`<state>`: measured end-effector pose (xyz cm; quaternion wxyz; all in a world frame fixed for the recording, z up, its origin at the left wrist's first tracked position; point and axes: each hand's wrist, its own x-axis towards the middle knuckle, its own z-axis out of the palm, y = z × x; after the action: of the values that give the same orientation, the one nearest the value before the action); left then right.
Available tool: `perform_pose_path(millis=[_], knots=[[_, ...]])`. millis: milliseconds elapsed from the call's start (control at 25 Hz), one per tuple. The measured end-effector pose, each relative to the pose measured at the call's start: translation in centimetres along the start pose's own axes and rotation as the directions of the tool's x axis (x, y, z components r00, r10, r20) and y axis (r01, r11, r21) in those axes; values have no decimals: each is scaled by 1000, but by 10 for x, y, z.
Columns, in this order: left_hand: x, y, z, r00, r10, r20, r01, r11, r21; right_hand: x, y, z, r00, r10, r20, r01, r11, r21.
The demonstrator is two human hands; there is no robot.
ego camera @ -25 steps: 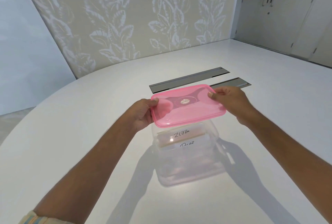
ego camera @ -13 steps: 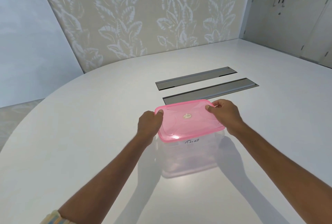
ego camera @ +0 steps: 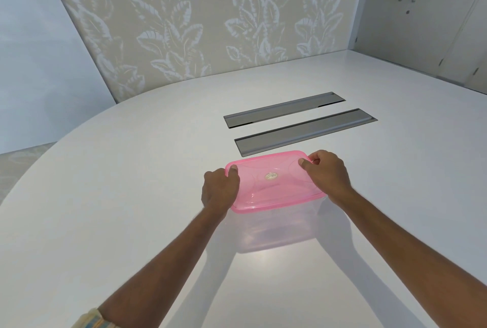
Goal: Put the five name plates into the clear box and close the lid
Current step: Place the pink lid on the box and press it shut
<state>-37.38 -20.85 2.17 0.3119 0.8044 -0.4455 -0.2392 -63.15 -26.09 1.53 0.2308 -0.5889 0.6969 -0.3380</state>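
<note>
Gripping pink lid (ego camera: 274,182) on clear box (ego camera: 279,225), both hands.

The lid (ego camera: 274,182) is translucent pink with a small pale sticker (ego camera: 271,175) at its centre. The box (ego camera: 279,225) is clear. The desk (ego camera: 131,196) is glossy white, with two grey panels (ego camera: 305,128). The wall (ego camera: 210,17) is beige with a pale leaf pattern.

A glossy white table (ego camera: 110,222) with a rounded edge carries the clear box (ego camera: 279,227), which stands just in front of two grey recessed panels (ego camera: 303,128) set into its top.
</note>
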Motion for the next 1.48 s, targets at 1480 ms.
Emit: perform_pose_path(millis=[1480], knots=[[-33,-64,-3,412,850,328,-871,261,417,-30,83,-33,375,-873,311,876,224,-428]])
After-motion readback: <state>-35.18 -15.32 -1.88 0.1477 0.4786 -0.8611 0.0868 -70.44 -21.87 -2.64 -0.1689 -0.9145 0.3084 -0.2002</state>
